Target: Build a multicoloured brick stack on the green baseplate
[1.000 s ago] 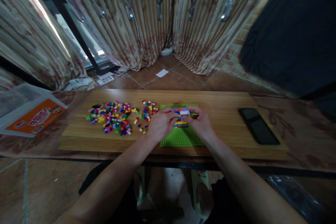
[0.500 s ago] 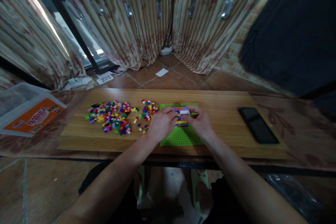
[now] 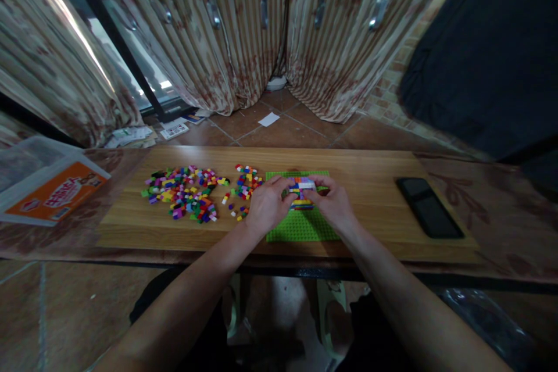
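Note:
A small structure of multicoloured toy bricks stands on a green studded baseplate. My left hand grips the structure's left side, thumb and fingers closed against it. From the right, my right hand is closed on the other side, its thumb at the front and its fingers behind. White, purple, orange, yellow and blue bricks show between the hands. The fingertips partly cover the structure, so I cannot tell whether a loose brick is pinched there.
Loose bricks lie in a large pile on the wooden board, with a smaller brick cluster beside my left hand. A black phone-like device lies at the right. A clear plastic box with an orange label stands far left.
Both hands stay on the brick structure, with only slight finger shifts. The whole view has moved a little; the bricks and the device stay in place.

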Demonstrator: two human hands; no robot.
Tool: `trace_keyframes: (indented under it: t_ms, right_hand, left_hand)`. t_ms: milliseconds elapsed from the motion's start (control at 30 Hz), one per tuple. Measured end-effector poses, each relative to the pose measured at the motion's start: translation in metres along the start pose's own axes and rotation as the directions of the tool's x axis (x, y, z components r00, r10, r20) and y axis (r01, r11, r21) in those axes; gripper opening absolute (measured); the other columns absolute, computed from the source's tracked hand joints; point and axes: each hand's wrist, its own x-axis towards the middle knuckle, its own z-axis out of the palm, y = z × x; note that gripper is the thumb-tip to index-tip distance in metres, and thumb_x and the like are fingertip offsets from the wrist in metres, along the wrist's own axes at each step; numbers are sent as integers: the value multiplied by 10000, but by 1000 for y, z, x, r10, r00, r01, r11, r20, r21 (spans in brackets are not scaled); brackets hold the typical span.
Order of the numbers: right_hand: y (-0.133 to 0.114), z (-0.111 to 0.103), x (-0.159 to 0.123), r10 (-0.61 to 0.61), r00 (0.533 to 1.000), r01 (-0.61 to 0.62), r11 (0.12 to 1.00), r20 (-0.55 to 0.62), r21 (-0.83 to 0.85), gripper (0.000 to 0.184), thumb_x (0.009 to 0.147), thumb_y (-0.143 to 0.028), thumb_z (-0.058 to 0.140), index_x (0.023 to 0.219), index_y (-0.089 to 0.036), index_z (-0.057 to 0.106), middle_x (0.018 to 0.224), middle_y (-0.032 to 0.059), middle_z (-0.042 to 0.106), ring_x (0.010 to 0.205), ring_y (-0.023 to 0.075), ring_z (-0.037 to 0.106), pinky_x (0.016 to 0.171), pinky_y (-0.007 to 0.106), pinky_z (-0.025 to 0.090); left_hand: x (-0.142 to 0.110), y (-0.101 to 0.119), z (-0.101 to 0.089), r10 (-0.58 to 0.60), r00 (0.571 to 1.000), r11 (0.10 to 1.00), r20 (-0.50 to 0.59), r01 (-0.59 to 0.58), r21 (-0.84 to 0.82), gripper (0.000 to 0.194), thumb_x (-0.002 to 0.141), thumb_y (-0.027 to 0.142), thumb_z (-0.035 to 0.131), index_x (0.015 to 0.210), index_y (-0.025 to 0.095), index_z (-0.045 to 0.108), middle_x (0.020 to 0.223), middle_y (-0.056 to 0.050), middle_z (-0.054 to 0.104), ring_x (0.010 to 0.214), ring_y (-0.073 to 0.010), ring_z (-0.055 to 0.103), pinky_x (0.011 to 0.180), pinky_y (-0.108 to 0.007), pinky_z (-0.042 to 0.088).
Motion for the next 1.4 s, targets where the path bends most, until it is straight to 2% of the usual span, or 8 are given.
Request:
trace_keyframes:
  t_ms: [167, 367, 467, 633, 800, 1000, 1233, 1400]
  right_hand:
    - [-1, -1, 0, 0, 1000, 0, 999, -3, -43, 370, 663, -338, 689, 999, -184, 704, 902, 44, 733, 671, 167, 619, 661, 321, 502]
    - [0, 0, 0, -17, 1000, 17, 1000, -2, -15, 373, 651, -339, 689, 981, -167, 710, 888, 49, 735, 676, 168, 628, 656, 316, 509]
    - [1, 1, 0, -31, 999, 31, 999, -13, -7, 360, 650, -336, 690, 970, -171, 713, 890, 50, 737, 677, 169, 630, 651, 316, 509]
    - [3, 0, 1, -34, 999, 34, 999, -9, -22, 345, 663, -324, 689, 979, -187, 713, 911, 46, 743, 682, 169, 634, 656, 318, 508]
    - [2, 1, 1, -42, 999, 42, 999, -3, -34, 349, 674, -327, 679, 990, -182, 711, 929, 48, 742, 738, 180, 646, 683, 322, 503]
    - [4, 1, 1, -13, 1000, 13, 1000, 0, -14, 354, 667, -334, 676, 984, -180, 705, 911, 50, 740, 732, 184, 642, 699, 330, 506]
    - [6, -3, 2, -11, 1000, 11, 1000, -1, 29, 377, 673, -378, 673, 987, -170, 701, 923, 66, 739, 741, 196, 654, 691, 332, 521]
    - [4, -2, 1, 15, 1000, -15, 999, 2, 42, 370, 696, -411, 653, 971, -167, 699, 911, 76, 742, 734, 196, 668, 702, 339, 539]
  left_hand:
    - [-3, -1, 6, 72, 997, 997, -42, -73, -22, 85, 873, 202, 600, 895, 204, 682, 944, -31, 665, 846, -155, 623, 750, -269, 484]
    - [-5, -5, 11, 183, 978, 983, -102, -181, 30, 172, 909, 203, 562, 781, 186, 675, 879, -28, 667, 810, -135, 620, 743, -256, 485]
    - [-6, -5, 12, 220, 967, 973, -127, -208, 102, 181, 912, 200, 561, 767, 177, 666, 870, -30, 665, 792, -132, 613, 727, -254, 485]
    - [-12, 1, 9, 271, 960, 925, -67, -241, 294, 186, 937, 232, 524, 833, 181, 669, 929, -46, 665, 839, -157, 606, 748, -280, 486]
    - [-19, 9, 7, 252, 967, 911, -49, -220, 348, 199, 946, 275, 511, 911, 169, 675, 1015, -69, 659, 900, -183, 601, 774, -306, 493]
    - [-21, 11, 8, 233, 972, 897, -21, -207, 390, 212, 957, 257, 483, 955, 163, 672, 1001, -70, 662, 888, -193, 603, 768, -322, 500]
    - [-21, 4, 6, 139, 990, 980, -29, -133, 150, 248, 959, 246, 469, 1125, 199, 648, 1016, -50, 670, 920, -166, 626, 832, -296, 520]
    - [-12, -5, -13, 45, 993, 996, -106, -36, 87, 281, 952, 243, 460, 1155, 191, 648, 1020, -56, 684, 936, -168, 632, 856, -292, 513]
